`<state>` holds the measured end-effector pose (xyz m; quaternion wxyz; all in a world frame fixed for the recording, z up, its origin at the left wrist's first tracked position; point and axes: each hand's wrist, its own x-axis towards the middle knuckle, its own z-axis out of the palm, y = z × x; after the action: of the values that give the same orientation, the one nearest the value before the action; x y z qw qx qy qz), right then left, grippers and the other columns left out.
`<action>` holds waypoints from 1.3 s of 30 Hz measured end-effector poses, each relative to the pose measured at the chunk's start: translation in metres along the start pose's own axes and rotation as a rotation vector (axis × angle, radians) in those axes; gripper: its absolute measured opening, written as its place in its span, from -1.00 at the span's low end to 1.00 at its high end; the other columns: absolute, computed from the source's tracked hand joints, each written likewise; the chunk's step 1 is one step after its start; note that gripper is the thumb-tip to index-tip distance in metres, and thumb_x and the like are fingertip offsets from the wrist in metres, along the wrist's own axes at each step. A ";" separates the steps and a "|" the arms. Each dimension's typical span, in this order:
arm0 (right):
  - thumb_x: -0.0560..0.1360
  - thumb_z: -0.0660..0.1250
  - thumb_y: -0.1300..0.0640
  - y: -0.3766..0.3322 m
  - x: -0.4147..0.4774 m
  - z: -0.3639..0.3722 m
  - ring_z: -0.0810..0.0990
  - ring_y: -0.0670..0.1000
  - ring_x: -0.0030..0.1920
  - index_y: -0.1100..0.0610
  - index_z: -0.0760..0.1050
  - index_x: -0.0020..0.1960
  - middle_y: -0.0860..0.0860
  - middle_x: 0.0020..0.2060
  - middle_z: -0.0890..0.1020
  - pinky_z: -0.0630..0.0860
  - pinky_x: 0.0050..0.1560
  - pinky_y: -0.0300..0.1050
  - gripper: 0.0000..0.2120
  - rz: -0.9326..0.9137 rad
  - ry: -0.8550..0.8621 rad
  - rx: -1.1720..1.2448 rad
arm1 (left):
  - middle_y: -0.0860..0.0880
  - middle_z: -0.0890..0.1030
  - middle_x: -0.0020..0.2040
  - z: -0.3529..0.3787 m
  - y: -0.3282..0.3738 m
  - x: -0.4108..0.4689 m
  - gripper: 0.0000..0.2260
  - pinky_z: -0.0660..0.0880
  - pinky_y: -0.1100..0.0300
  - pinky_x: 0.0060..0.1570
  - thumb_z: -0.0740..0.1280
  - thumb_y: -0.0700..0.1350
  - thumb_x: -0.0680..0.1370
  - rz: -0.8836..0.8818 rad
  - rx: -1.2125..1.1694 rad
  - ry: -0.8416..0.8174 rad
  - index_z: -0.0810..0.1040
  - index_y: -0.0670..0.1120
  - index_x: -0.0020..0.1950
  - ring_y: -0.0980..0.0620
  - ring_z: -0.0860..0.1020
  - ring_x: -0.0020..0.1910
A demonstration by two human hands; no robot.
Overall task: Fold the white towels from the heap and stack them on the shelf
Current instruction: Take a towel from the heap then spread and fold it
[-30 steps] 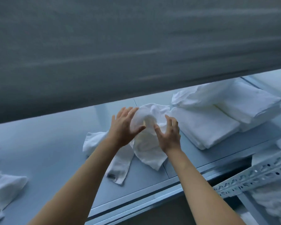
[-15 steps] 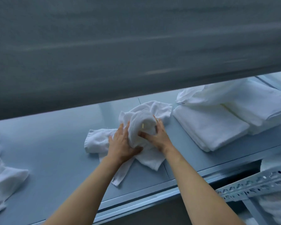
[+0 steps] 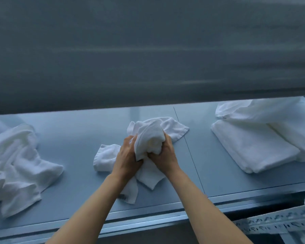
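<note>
A crumpled white towel (image 3: 148, 138) lies in the middle of the grey-blue shelf (image 3: 227, 180). My left hand (image 3: 126, 156) grips its bunched middle from the left, and my right hand (image 3: 165, 154) grips it from the right. Loose ends of the towel spread out around both hands. At the left edge lies a heap of unfolded white towels (image 3: 16, 161). A stack of folded white towels (image 3: 253, 147) rests on the shelf at the right, with more towels (image 3: 280, 120) lying across its far side.
The dark underside of the shelf above (image 3: 148, 50) fills the upper half of the view. A perforated metal rail (image 3: 280, 224) runs below the shelf's front edge at the lower right. Bare shelf surface lies between heap, towel and stack.
My hands went from open above the towel to closed on its bunched middle. The view has shifted so the left heap shows more fully.
</note>
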<state>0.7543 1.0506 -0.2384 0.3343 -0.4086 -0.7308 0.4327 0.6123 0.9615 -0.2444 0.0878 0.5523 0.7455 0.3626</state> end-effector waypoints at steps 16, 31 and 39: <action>0.39 0.59 0.08 -0.200 -0.001 0.204 0.43 -0.09 0.28 -0.14 0.09 0.55 0.01 0.48 0.31 0.53 0.15 -0.05 -0.07 -0.445 -0.087 0.016 | -0.25 0.22 0.59 -0.266 -0.103 -0.075 -0.36 0.58 -0.31 0.16 0.43 -0.16 0.57 -0.063 0.534 0.467 0.26 0.04 0.59 -0.38 0.51 0.30; 0.35 0.62 -0.05 -0.230 -0.049 0.357 0.02 0.17 0.64 -0.21 0.09 0.64 0.06 0.66 -0.07 0.31 0.48 0.18 0.02 -0.727 -0.550 -0.267 | -0.12 0.24 0.59 -0.320 -0.251 -0.164 -0.37 0.43 -0.40 0.20 0.31 0.22 0.48 -0.501 0.681 0.219 0.32 0.20 0.56 -0.36 0.32 0.43; 0.24 0.64 -0.10 -0.183 -0.040 0.383 -0.07 0.22 0.64 -0.32 -0.02 0.62 0.00 0.64 -0.24 0.26 0.53 0.21 0.17 -0.574 -0.672 -0.445 | 0.00 -0.06 0.66 -0.316 -0.276 -0.160 -0.12 0.25 -0.34 0.41 0.27 0.45 0.37 -0.522 0.604 0.069 -0.04 0.35 0.61 -0.25 0.08 0.56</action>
<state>0.3929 0.8240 -0.2328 0.0906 -0.0902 -0.9559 0.2642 0.2945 0.6440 -0.2355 -0.0146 0.3326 0.9364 0.1110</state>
